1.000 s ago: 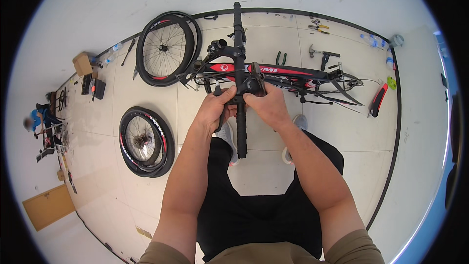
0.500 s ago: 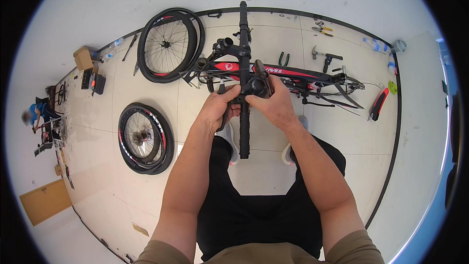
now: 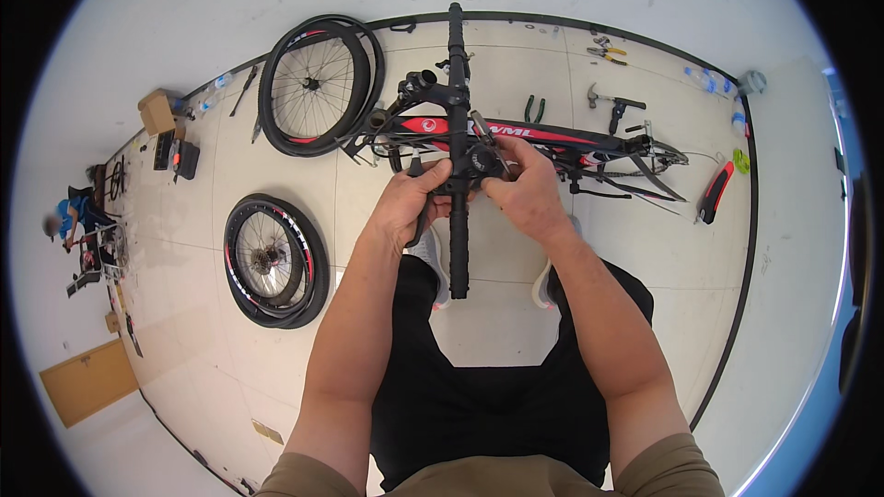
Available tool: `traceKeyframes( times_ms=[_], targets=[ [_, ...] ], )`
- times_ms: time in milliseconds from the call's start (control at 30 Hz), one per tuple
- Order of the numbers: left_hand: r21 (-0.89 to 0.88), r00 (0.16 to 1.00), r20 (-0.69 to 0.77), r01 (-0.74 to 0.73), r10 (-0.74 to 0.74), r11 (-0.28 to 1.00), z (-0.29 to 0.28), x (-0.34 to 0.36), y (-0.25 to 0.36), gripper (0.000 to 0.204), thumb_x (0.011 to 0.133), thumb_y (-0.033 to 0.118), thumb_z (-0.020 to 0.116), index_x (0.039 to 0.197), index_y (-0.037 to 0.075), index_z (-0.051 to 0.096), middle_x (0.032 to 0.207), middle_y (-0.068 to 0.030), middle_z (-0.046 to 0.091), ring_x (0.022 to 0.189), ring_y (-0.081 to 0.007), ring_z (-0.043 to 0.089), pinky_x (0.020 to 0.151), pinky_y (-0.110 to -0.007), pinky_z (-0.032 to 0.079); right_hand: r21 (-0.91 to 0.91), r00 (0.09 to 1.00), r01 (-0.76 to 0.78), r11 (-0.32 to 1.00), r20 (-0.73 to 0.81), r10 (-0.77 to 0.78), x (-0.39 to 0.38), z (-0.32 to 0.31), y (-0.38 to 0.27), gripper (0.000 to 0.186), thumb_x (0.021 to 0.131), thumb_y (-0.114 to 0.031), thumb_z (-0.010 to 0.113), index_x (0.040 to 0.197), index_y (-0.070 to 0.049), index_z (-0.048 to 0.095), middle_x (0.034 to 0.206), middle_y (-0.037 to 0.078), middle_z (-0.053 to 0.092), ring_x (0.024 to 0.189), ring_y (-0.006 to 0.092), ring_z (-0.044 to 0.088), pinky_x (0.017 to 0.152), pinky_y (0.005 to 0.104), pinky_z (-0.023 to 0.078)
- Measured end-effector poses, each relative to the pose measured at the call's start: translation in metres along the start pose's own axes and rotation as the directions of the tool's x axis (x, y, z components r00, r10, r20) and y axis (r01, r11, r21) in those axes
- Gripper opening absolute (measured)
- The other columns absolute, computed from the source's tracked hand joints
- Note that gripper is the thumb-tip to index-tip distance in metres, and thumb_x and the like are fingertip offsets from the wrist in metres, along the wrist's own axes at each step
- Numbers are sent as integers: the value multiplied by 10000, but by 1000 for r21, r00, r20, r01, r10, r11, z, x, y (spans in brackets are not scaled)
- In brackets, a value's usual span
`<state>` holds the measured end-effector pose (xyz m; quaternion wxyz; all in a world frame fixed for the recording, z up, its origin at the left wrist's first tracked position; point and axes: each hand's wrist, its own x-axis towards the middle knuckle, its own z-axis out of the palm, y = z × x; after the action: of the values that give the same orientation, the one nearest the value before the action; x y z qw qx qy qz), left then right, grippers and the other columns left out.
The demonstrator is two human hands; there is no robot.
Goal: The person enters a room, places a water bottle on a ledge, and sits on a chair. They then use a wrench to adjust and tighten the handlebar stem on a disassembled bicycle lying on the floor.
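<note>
I hold a long black handlebar (image 3: 458,239) upright in front of me, running from near my knees up past the bike frame. My left hand (image 3: 412,201) grips the bar and its lever from the left. My right hand (image 3: 525,191) is closed on the black clamp part (image 3: 480,162) at the bar's middle. Behind the bar lies a red and black bicycle frame (image 3: 543,136) on the floor, without wheels.
One black wheel (image 3: 318,85) leans by the frame's left end, another wheel (image 3: 274,260) lies on the floor to my left. Pliers (image 3: 534,109), a hammer (image 3: 611,103) and a red tool (image 3: 714,191) lie near the frame. Cardboard boxes (image 3: 157,112) and a person sit far left.
The handlebar and both hands have shifted slightly; my grip on the bar and clamp stays the same.
</note>
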<state>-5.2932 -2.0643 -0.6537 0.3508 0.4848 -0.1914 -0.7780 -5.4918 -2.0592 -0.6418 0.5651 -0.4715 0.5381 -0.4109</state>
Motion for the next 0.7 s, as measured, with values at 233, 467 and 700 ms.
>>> traceKeyframes(
  times_ms=[233,467,700],
  targets=[
    [-26,1000,16,6,-6,1000,2,0,1,395,984,252,611,1240,-47,588,1012,-175,694,894,-288,698,780,-417,561,-14,999,36,999,26,-36,6,-9,10,538,716,-26,701,1228,63,562,1059,114,674,912,150,630,799,279,510],
    [-14,1000,-2,15,-15,1000,1,-1,2,378,985,248,608,1218,-50,601,1015,-178,691,864,-284,693,782,-427,555,-80,995,4,997,103,5,3,-15,3,573,718,-60,726,1251,60,552,1061,96,668,891,127,610,753,240,488],
    [11,1000,-10,0,0,1000,6,-5,5,391,975,278,611,1146,-73,613,966,-181,687,820,-285,680,803,-430,570,137,989,24,990,142,-44,7,-18,-1,528,745,28,602,1266,89,539,1115,122,666,1002,153,629,893,270,487]
  ],
)
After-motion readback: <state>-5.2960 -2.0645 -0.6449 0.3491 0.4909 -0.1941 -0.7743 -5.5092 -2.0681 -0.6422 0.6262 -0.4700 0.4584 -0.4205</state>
